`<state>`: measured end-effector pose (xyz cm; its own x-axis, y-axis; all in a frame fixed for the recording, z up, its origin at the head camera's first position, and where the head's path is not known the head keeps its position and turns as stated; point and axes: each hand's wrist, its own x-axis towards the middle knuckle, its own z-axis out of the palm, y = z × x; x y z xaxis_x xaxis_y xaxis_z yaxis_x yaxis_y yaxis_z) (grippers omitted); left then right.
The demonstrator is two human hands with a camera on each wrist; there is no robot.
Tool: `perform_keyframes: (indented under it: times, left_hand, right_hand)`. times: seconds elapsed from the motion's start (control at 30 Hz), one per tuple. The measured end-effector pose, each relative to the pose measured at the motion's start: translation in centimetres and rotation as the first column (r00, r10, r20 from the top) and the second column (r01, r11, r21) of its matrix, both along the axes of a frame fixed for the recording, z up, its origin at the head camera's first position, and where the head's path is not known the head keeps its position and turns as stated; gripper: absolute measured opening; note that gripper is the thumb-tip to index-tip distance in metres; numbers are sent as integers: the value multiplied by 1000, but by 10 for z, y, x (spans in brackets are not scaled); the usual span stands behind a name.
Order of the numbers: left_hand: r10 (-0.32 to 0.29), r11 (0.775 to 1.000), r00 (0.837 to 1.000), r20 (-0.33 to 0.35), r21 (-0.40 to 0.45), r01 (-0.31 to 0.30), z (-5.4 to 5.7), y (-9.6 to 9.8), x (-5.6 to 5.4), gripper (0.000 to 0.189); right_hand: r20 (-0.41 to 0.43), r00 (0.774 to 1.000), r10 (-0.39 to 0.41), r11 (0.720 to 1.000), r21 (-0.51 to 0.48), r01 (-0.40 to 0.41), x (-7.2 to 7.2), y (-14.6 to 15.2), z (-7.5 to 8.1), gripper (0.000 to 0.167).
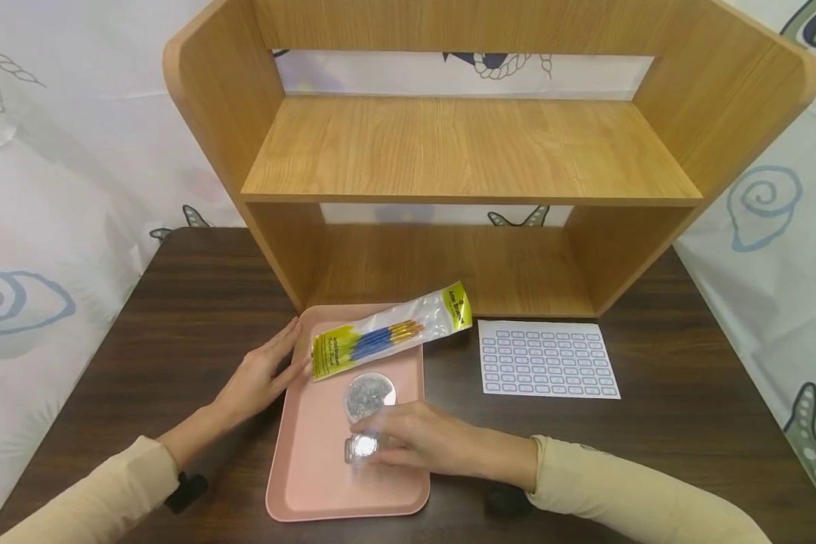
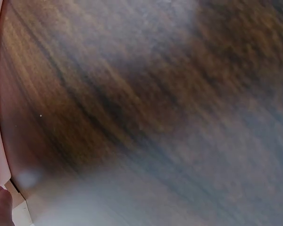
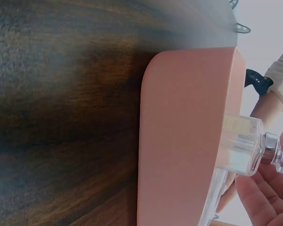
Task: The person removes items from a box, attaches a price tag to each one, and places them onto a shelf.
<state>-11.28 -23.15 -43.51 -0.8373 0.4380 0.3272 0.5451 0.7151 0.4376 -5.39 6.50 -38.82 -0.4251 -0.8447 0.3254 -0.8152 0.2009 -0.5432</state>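
My left hand point(image 1: 261, 378) rests on the left rim of a pink tray point(image 1: 319, 483), fingers extended beside a brush packet. Its fingertips point(image 2: 2, 200) show at the tray edge in the left wrist view. The packet of blue-handled paint brushes point(image 1: 387, 338) lies slanted across the tray's far end. My right hand point(image 1: 421, 438) pinches a small clear bottle point(image 1: 363, 447) near the tray's middle. In the right wrist view, thumb and fingers are around the narrow top of this clear bottle point(image 3: 243, 146). Just beyond it sits a round clear container point(image 1: 370, 394) of silvery bits.
A two-tier wooden shelf point(image 1: 472, 151) stands at the back of the dark wooden table point(image 1: 517, 431). A white sheet of small blue-framed labels point(image 1: 547, 359) lies right of the tray, in front of the shelf. A patterned white cloth point(image 1: 75, 151) hangs behind.
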Motion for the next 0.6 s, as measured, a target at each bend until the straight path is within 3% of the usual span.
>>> perform_keyframes:
  times: [0.17, 0.33, 0.5, 0.6]
  left_hand:
    - [-5, 1000, 999, -36, 6, 5, -3, 1, 0, 59]
    - [-8, 1000, 999, -43, 8, 9, -4, 1, -1, 59]
    - [-2, 1000, 999, -36, 10, 2, -4, 1, -1, 59]
    - [4, 1000, 1000, -29, 5, -4, -4, 0, 0, 59]
  right_hand:
    - [64, 997, -49, 999, -17, 50, 0, 2, 3, 31]
    - [123, 987, -107, 987, -104, 120, -5, 17, 19, 30]
    - [137, 971, -195, 954, -205, 220, -13, 52, 32, 32]
    - [121, 954, -275, 932, -209, 295, -16, 79, 32, 35]
